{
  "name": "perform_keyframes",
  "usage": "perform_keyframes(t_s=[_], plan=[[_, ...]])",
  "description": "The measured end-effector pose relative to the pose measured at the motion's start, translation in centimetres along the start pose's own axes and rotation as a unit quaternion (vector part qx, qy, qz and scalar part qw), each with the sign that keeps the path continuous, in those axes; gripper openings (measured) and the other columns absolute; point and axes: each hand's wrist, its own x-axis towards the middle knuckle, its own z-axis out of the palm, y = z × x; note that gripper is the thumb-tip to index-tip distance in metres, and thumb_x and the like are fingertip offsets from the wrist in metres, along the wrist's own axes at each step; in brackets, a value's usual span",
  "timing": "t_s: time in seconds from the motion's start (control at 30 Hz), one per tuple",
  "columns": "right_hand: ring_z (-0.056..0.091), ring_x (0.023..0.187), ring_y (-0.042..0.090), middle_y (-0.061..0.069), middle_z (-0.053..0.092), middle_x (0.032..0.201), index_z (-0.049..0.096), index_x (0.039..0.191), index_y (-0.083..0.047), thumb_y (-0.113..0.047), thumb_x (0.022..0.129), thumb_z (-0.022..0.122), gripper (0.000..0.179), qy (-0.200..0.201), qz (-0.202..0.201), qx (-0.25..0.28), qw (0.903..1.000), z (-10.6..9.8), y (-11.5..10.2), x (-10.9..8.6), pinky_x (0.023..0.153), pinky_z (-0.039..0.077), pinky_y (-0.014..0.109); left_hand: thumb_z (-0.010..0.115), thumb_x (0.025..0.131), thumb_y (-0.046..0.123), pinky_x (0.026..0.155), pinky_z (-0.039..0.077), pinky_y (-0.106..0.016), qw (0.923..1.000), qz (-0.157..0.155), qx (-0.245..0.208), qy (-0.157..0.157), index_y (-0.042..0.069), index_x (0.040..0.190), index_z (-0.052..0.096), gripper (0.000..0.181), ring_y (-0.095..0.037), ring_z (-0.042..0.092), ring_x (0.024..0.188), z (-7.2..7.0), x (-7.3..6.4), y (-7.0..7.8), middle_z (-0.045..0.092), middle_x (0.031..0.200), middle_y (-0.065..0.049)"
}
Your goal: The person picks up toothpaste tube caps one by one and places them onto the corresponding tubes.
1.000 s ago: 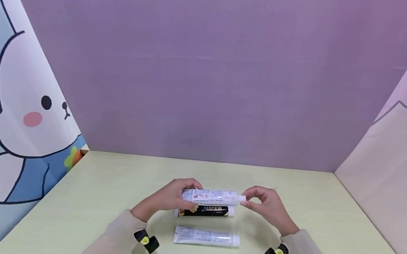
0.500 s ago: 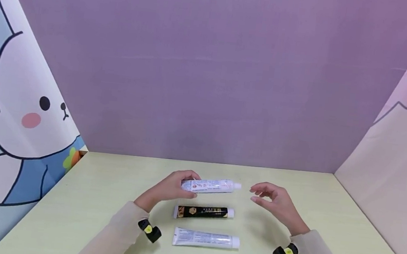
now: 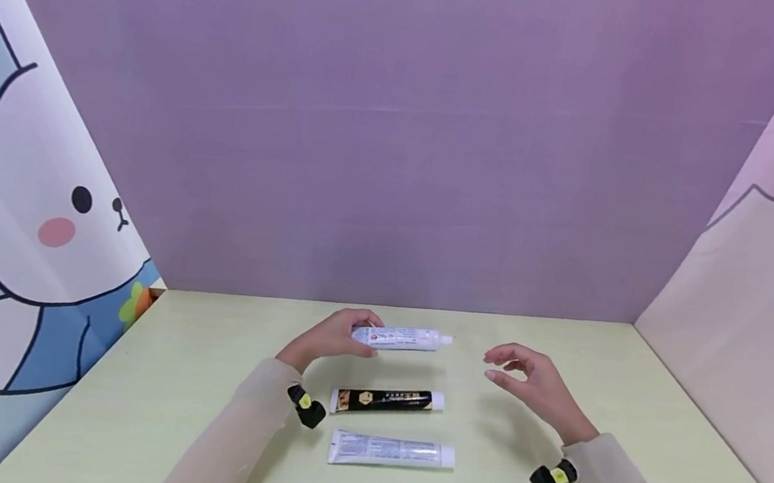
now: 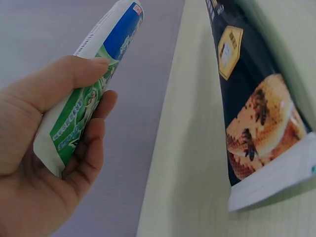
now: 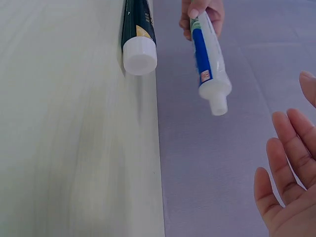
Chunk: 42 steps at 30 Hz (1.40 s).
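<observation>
My left hand (image 3: 334,337) holds a white, blue and green toothpaste tube (image 3: 400,338) above the table, thumb on one side and fingers curled round the other, as the left wrist view shows. The tube's narrow white cap (image 5: 218,104) points toward my right side. Off to the right, my right hand (image 3: 533,383) hovers with loosely bent fingers and holds nothing. A black toothpaste tube (image 3: 387,402) with a honeycomb and bee picture (image 4: 259,126) lies on the table below the held tube. Nearer to me lies a white toothpaste tube (image 3: 390,451) with a white cap.
The pale table (image 3: 199,411) ends at a purple back panel (image 3: 396,156). A panel with a cartoon rabbit (image 3: 65,200) stands on the left, and a pale pink panel (image 3: 759,336) on the right. Each wrist wears a black camera strap.
My right hand has let go of the held tube's cap end and drawn back to the right. My left hand has carried that tube farther away, beyond the black tube.
</observation>
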Motion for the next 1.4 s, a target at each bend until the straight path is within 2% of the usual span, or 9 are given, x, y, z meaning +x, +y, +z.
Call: perform_keyframes(t_s=[0.13,0.27,0.5,0.63,0.73,0.97,1.1,1.23,1.4], plan=[[0.061,0.089,0.021,0.021,0.065,0.097,0.064,0.099,0.006,0.005,0.082,0.067,0.017,-0.004,-0.002,0.001,1.0000,0.0,-1.0,0.1,0.078,0.047,0.023,0.075,0.076,0.002,0.073,0.046,-0.028,0.9997,-0.026,-0.001,-0.005,0.003,0.112,0.060,0.039,-0.012,0.056,0.082,0.3,0.5,-0.6,0.065,0.100,-0.008],[0.061,0.089,0.021,0.020,0.065,0.098,0.064,0.100,0.004,0.003,0.083,0.067,0.017,-0.007,0.000,-0.002,1.0000,0.1,0.2,0.1,0.079,0.047,0.023,0.075,0.075,0.002,0.075,0.046,-0.028,0.9989,-0.046,0.014,-0.002,0.006,0.110,0.061,0.039,-0.013,0.057,0.084,0.7,0.9,-1.4,0.065,0.101,-0.006],[0.061,0.091,0.013,0.010,0.066,0.100,0.066,0.101,-0.001,0.000,0.084,0.068,0.018,-0.004,0.011,-0.008,0.9999,-0.1,0.8,0.0,0.080,0.048,0.027,0.077,0.073,0.004,0.077,0.045,-0.029,0.9982,-0.052,0.029,-0.010,0.006,0.108,0.063,0.037,-0.015,0.056,0.086,1.1,1.5,-2.1,0.063,0.101,-0.006],[0.061,0.090,0.017,0.017,0.065,0.099,0.064,0.100,0.003,0.002,0.084,0.066,0.017,-0.007,0.016,-0.010,0.9998,0.0,0.6,0.0,0.080,0.049,0.031,0.078,0.073,0.006,0.080,0.043,-0.030,0.9971,-0.066,0.034,-0.018,0.007,0.105,0.064,0.036,-0.014,0.055,0.086,1.4,1.7,-2.6,0.063,0.099,-0.003],[0.061,0.090,0.012,0.019,0.064,0.099,0.064,0.100,0.003,0.001,0.084,0.066,0.016,-0.010,0.019,-0.010,0.9997,0.0,0.4,0.0,0.081,0.049,0.032,0.079,0.072,0.006,0.083,0.042,-0.032,0.9959,-0.075,0.047,-0.021,0.008,0.104,0.064,0.035,-0.014,0.055,0.087,1.7,1.7,-2.7,0.063,0.098,-0.002],[0.059,0.091,0.007,0.004,0.066,0.098,0.065,0.100,-0.001,-0.005,0.085,0.068,0.015,-0.012,0.016,0.008,0.9998,-0.2,0.4,-0.1,0.082,0.048,0.029,0.079,0.070,0.003,0.089,0.041,-0.036,0.9932,-0.090,0.071,-0.014,0.009,0.104,0.065,0.037,-0.015,0.055,0.091,2.0,1.6,-2.5,0.063,0.100,-0.002],[0.060,0.091,0.007,0.011,0.066,0.098,0.065,0.100,0.000,-0.005,0.085,0.068,0.015,-0.010,0.013,0.009,0.9998,-0.2,0.5,-0.2,0.083,0.048,0.028,0.078,0.070,0.000,0.088,0.042,-0.035,0.9933,-0.092,0.069,-0.015,0.008,0.106,0.064,0.039,-0.014,0.054,0.091,2.3,1.5,-2.7,0.063,0.101,-0.002],[0.060,0.092,0.011,0.013,0.066,0.099,0.066,0.100,-0.003,-0.005,0.085,0.068,0.015,0.000,0.011,-0.018,0.9998,-0.3,0.6,-0.2,0.083,0.048,0.029,0.075,0.071,-0.005,0.087,0.042,-0.034,0.9935,-0.095,0.061,-0.017,0.008,0.107,0.061,0.041,-0.014,0.053,0.092,2.5,1.5,-2.7,0.061,0.103,-0.002],[0.058,0.091,0.014,0.005,0.067,0.099,0.066,0.100,-0.006,-0.009,0.082,0.072,0.019,0.026,0.005,-0.103,0.9943,-0.4,1.2,0.0,0.081,0.047,0.033,0.075,0.071,-0.007,0.087,0.042,-0.036,0.9909,-0.085,0.103,-0.015,0.008,0.110,0.062,0.043,-0.016,0.052,0.094,2.7,1.3,-2.5,0.060,0.106,-0.003]])
